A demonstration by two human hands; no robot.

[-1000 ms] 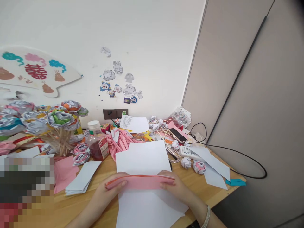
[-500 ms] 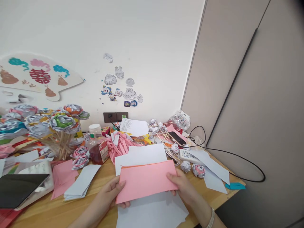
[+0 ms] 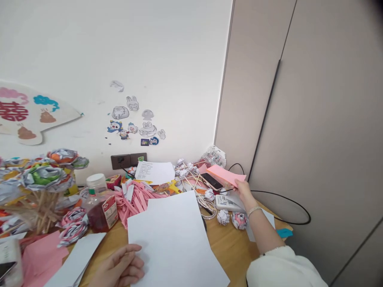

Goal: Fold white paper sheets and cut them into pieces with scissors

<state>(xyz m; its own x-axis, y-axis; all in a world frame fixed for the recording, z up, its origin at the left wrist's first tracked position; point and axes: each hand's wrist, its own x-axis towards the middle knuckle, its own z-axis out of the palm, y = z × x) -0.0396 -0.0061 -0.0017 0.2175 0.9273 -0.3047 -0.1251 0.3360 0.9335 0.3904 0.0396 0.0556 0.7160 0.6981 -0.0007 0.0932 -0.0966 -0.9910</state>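
Stretched out to the right, my right hand (image 3: 243, 190) is closed on the near corner of the pink paper (image 3: 224, 174), above the phone (image 3: 212, 181) and the white device (image 3: 229, 202). My left hand (image 3: 121, 266) holds nothing. Its fingers are loosely bent and apart, at the left edge of the white sheets (image 3: 170, 235) that lie on the table in front of me. Whether its fingertips touch the paper I cannot tell.
Paper flowers on sticks (image 3: 44, 179) stand at the left, beside a bottle of red liquid (image 3: 98, 211). Behind the sheets lie pink strips (image 3: 136, 199), a yellow glue gun (image 3: 172, 186) and a bead string (image 3: 209, 209). A black cable (image 3: 299, 207) loops near the cabinet (image 3: 317, 139).
My left hand has let go of the pink paper. My right hand has carried it to the back right, over the phone. The view has turned to the right.
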